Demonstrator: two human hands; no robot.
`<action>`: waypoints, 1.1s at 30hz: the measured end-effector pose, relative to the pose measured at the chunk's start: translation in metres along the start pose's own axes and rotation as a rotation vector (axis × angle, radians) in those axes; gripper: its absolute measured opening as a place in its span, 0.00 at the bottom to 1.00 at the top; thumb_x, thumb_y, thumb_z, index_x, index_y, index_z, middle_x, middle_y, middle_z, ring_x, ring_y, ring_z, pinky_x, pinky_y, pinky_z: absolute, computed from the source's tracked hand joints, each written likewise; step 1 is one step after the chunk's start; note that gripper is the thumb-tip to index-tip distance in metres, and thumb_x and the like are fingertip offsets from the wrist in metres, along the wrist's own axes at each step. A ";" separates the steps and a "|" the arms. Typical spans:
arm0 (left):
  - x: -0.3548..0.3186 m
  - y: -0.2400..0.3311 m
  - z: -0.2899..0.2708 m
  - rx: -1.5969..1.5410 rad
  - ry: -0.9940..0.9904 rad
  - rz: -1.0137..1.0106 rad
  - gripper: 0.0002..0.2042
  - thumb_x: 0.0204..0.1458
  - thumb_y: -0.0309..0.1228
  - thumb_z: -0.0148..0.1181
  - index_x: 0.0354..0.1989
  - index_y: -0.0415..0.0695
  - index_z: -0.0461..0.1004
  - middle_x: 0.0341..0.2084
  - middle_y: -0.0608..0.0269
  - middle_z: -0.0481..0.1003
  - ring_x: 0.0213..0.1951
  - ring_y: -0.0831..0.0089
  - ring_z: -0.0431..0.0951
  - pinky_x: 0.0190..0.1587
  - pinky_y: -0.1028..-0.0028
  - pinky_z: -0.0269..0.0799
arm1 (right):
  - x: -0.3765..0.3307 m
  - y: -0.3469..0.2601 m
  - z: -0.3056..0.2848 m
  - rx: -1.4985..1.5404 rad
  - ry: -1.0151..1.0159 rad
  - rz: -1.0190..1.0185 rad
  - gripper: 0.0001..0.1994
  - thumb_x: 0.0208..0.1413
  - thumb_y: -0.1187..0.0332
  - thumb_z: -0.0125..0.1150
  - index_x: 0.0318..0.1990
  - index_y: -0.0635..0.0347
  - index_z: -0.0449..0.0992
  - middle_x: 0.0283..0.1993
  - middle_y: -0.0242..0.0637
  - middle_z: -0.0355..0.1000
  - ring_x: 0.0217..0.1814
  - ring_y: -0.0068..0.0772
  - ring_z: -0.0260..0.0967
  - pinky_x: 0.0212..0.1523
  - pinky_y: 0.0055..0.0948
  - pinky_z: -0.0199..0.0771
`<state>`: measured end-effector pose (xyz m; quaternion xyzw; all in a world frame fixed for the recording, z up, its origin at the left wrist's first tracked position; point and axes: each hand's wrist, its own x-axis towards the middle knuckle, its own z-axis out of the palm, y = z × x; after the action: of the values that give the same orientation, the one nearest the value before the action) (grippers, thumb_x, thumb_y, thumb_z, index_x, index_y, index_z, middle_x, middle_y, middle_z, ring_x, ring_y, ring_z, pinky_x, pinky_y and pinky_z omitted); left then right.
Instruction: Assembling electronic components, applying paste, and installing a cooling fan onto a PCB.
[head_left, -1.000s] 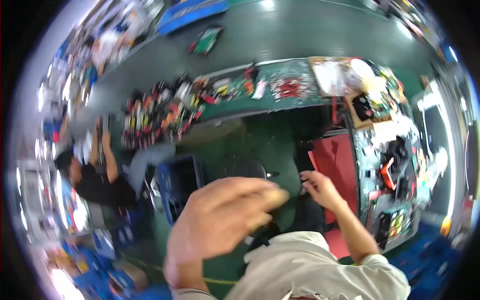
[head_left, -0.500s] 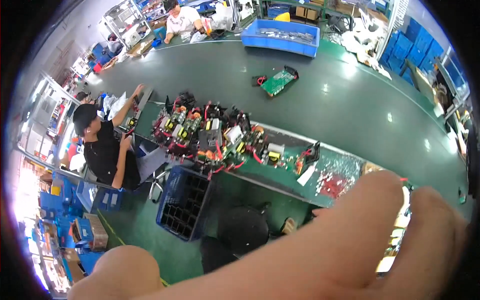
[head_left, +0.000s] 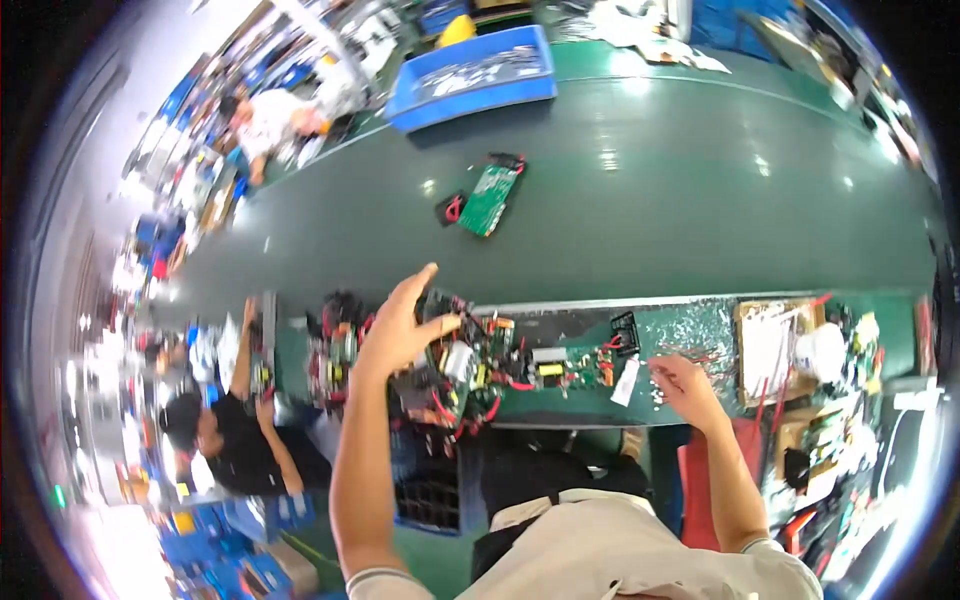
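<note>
Above the left part of a pile of circuit board assemblies [head_left: 455, 365], my left hand [head_left: 395, 335] is open, thumb and fingers apart, nothing in it. The pile has black parts, red wires and yellow components. My right hand [head_left: 685, 388] hovers over small bright bits [head_left: 690, 335] scattered on the green bench; its fingers are loosely bent and apart, and I see nothing between them. Close by its fingertips lies a white tube-like piece [head_left: 625, 382]. A single board assembly [head_left: 550, 370] and a black slotted part [head_left: 625, 333] lie between my hands.
Farther off, a green board [head_left: 490, 200] with a red-wired black part lies on the dark green belt [head_left: 640, 220]. A blue bin [head_left: 470, 110] of metal pieces stands beyond. A co-worker in black [head_left: 245, 445] sits at left; a dark crate [head_left: 425, 490] is below the bench.
My arms, which crossed close in front of the camera, have drawn apart and down to the bench. The view has turned, so the belt and bin now appear farther left.
</note>
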<state>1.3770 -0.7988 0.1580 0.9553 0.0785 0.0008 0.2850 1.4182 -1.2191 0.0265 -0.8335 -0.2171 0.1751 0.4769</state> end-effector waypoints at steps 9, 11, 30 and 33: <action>0.301 -0.190 0.165 0.423 -0.088 -0.249 0.60 0.26 0.70 0.65 0.66 0.41 0.55 0.56 0.42 0.67 0.57 0.49 0.69 0.55 0.50 0.65 | -0.049 -0.012 0.112 -0.188 0.281 0.553 0.13 0.56 0.69 0.55 0.47 0.65 0.74 0.43 0.49 0.73 0.47 0.50 0.71 0.48 0.40 0.71; 0.326 -0.228 0.161 0.706 -0.067 -0.235 0.60 0.32 0.68 0.65 0.69 0.43 0.44 0.55 0.38 0.66 0.56 0.44 0.69 0.54 0.52 0.66 | -0.044 -0.029 0.140 -0.149 0.183 0.615 0.14 0.57 0.67 0.55 0.49 0.62 0.74 0.46 0.47 0.73 0.48 0.50 0.70 0.50 0.40 0.71; 0.299 -0.132 0.152 0.050 -0.005 -0.344 0.63 0.28 0.57 0.74 0.70 0.45 0.39 0.57 0.35 0.62 0.59 0.44 0.64 0.58 0.41 0.57 | 0.023 -0.071 0.126 0.094 0.036 0.268 0.14 0.49 0.81 0.56 0.46 0.65 0.74 0.41 0.43 0.74 0.44 0.36 0.72 0.45 0.31 0.71; 0.266 -0.200 0.169 0.230 0.123 -0.485 0.65 0.28 0.54 0.75 0.71 0.48 0.32 0.59 0.35 0.56 0.60 0.39 0.60 0.57 0.38 0.54 | 0.121 -0.130 0.125 0.041 -0.331 -0.435 0.18 0.45 0.78 0.61 0.47 0.63 0.73 0.41 0.43 0.74 0.42 0.44 0.73 0.38 0.37 0.73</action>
<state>1.6171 -0.6855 -0.1042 0.9328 0.3218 -0.0182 0.1612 1.4330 -1.0063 0.0686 -0.7177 -0.4623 0.2066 0.4780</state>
